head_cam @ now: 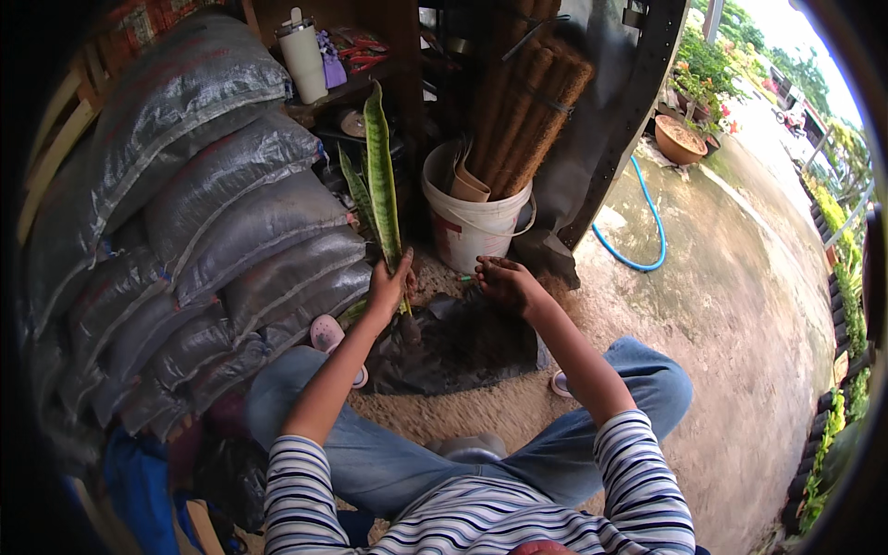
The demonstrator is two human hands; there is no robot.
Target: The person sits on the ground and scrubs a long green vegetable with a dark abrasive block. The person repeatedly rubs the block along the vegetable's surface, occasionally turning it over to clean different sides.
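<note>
My left hand (390, 286) grips a snake plant (383, 180) near its base. The leaves stand upright, green with yellow edges, and a dark clump at the foot (411, 331) hangs below my hand. Over the right part of a black plastic sheet (451, 354), my right hand (508, 283) is raised with its fingers curled. A small green object (466, 278) shows beside those fingertips; whether I hold it is unclear, as the inside of the hand is hidden. Dark soil seems to lie on the sheet, between my feet.
Full dark woven sacks (257, 201) are stacked on the left. Ahead, a white bucket (475, 225) holds brown fibrous poles (538, 118). A cream tumbler (303, 62) stands on a shelf. Rightward are a blue hose (659, 236) and a potted plant (680, 139) on concrete.
</note>
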